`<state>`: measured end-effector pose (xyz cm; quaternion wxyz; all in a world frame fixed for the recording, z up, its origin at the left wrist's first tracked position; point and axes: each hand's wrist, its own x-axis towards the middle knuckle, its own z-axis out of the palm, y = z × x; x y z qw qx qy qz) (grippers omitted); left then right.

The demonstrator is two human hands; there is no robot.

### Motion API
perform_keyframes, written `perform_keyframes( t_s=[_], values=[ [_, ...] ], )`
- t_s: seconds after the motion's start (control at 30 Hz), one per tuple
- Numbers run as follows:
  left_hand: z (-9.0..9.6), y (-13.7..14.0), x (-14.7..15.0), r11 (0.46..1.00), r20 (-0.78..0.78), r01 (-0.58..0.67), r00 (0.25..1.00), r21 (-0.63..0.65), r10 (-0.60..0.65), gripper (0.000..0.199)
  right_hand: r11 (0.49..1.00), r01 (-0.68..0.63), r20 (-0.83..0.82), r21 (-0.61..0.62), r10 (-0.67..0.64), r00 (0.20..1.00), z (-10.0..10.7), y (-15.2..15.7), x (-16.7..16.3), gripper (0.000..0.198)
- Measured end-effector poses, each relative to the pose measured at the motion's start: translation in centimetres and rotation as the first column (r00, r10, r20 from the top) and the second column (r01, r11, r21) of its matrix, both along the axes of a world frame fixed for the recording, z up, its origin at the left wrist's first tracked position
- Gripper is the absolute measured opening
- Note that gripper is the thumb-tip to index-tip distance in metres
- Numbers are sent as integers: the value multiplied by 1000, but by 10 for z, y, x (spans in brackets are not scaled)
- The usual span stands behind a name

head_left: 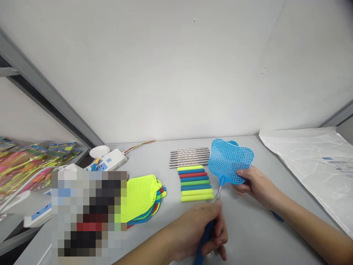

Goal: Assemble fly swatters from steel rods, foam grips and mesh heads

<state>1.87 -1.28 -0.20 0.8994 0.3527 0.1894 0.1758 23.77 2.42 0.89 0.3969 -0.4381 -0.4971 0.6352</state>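
A blue fly swatter (230, 158) is held up before me, its mesh head joined to a thin metal rod. My right hand (253, 184) pinches the lower right edge of that head, thumb on the mesh. Lower down, my left hand (205, 228) is closed around the rod and the blue handle (202, 246). Past the held head, another blue mesh edge (234, 142) shows. A dark blue handle end (277, 216) lies under my right forearm. Nearest on the left are several coloured handles (195, 182) in a row, with metal rods (189, 157) behind them.
A stack of swatter heads (142, 195), yellow on top, lies left of the handles. Power strips (110, 162) with cables and a white round object (99, 151) sit farther left, beside bagged goods (27, 162). A white plastic bag (309, 169) covers the right side. One area is pixelated.
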Motion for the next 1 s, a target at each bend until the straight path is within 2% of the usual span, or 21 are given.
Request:
perform_keyframes(
  t_s=[0.13,0.33,0.4,0.63,0.77,0.87,1.0],
  values=[
    [0,1,-1,1000,10,9,1000,-4,-9,48,998,-27,-54,-59,24,998,2,1,-2,43],
    [2,2,-2,999,8,20,1000,-32,-20,47,974,171,-59,-147,-181,982,9,-3,-13,46],
    [2,1,-1,999,-5,13,1000,-35,-13,46,975,163,-45,-149,-171,984,8,-5,-14,47],
    [0,-3,1,999,-53,6,999,-38,-8,49,990,-22,0,-141,22,1000,2,-8,-10,50],
    [1,-4,1,999,-46,-7,999,-35,5,48,989,-53,-14,-140,52,999,3,-8,-12,50],
    [0,-3,1,1000,-40,-20,999,-20,19,46,992,-13,21,-122,16,1000,4,-7,-12,48],
    [-1,0,1,999,-18,-19,1000,-30,18,44,988,105,46,-111,-101,994,4,-8,-10,44]
  ],
)
